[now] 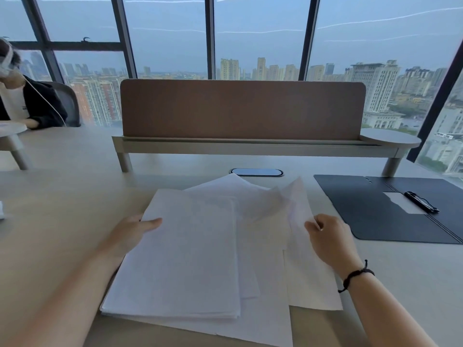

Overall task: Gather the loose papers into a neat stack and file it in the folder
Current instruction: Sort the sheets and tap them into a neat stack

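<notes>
Left hand (pixel 132 234) fingers clamp the splayed white paper sheets (pixel 190 254); right hand (pixel 330 236) fingers pinch a lifted sheet, which risks creasing or sliding off unevenly.

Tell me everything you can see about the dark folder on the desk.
The folder lies open and flat on the pale desk, to the right of the loose papers and apart from them. It looks like dark, matte, leather-like material with rounded corners and a ridged spine running diagonally. A small white sheet rests on it, and a black pen lies across the sheet's far end. Neither hand touches it; the right hand is nearest. Its far right part runs out of frame.
</notes>
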The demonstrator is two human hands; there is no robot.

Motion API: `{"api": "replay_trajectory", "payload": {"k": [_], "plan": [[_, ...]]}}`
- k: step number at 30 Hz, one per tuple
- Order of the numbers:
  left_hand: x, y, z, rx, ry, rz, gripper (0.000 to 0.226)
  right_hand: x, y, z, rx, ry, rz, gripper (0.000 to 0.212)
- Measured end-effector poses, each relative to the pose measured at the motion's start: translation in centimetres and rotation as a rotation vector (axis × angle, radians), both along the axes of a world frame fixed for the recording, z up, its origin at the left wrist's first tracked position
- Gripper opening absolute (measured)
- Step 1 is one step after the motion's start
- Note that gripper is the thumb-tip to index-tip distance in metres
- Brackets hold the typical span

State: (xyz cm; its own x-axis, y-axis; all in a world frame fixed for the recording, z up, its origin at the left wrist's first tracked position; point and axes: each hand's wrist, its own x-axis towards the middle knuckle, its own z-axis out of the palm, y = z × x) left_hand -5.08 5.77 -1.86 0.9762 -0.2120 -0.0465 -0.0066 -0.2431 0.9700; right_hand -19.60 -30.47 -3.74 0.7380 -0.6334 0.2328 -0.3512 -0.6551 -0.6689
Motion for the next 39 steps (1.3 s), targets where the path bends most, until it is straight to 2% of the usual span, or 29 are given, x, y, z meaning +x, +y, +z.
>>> {"api": "replay_trajectory", "payload": {"k": [3,5,6,7,9,11,15,18,22,24,28,31,33,36,39], "plan": [[0.2,-0.4,-0.5,-0.021,0.018,0.002,0.015,-0.2,0.4,0.2,0.005,0.021,0.03,0.033],[-0.4,-0.8,0.0,-0.068,0.003,0.03,0.011,0.0,0.2,0.0,0.144,0.052,0.027,0.02],[-0.7,-0.8,0.4,-0.094,0.005,0.023,0.02,0.0,0.2,-0.1,0.225,0.074,0.018,0.018],[-1.3,-1.0,1.0,-0.093,0.005,0.028,0.023,0.0,0.1,-0.1,0.305,0.09,0.018,0.019],[-1.4,-1.0,1.0,-0.108,0.021,0.052,0.008,-0.2,-0.1,-0.1,0.463,0.096,0.02,0.023],[-1.0,-1.2,0.2,-0.136,0.076,0.035,0.012,-0.7,0.2,0.3,0.603,0.069,0.028,0.023],[-1.0,-1.6,-0.7,-0.202,0.102,-0.054,0.015,-0.5,1.5,0.6,0.732,0.02,0.053,0.028],[-1.0,-1.8,-0.4,-0.334,0.147,-0.095,0.021,-0.2,2.0,0.6,0.776,-0.023,0.058,0.029],[-0.9,-1.8,-0.2,-0.582,0.238,-0.026,0.031,-0.2,2.1,0.6,0.885,-0.117,0.022,0.03],[-0.9,-1.5,-0.3,-0.599,0.282,0.028,0.03,-0.2,2.1,0.6,0.953,-0.15,0.002,0.03],[0.5,0.1,0.4,-0.634,0.229,0.096,0.048,-0.4,2.3,0.9,1.013,-0.186,-0.023,0.029],[2.0,0.3,1.4,-0.679,0.18,0.129,0.04,-0.7,2.6,1.4,1.061,-0.18,0.016,0.028],[2.7,-0.6,1.8,-0.681,0.196,0.141,0.043,-0.7,2.7,1.6,1.081,-0.176,0.043,0.025],[3.6,-2.7,1.7,-0.629,0.178,0.112,0.046,-0.7,3.0,1.8,1.093,-0.182,0.066,0.019],[3.5,-5.5,2.6,-0.582,0.205,-0.028,0.045,-0.5,3.1,1.7,1.071,-0.158,0.074,0.017]]}}
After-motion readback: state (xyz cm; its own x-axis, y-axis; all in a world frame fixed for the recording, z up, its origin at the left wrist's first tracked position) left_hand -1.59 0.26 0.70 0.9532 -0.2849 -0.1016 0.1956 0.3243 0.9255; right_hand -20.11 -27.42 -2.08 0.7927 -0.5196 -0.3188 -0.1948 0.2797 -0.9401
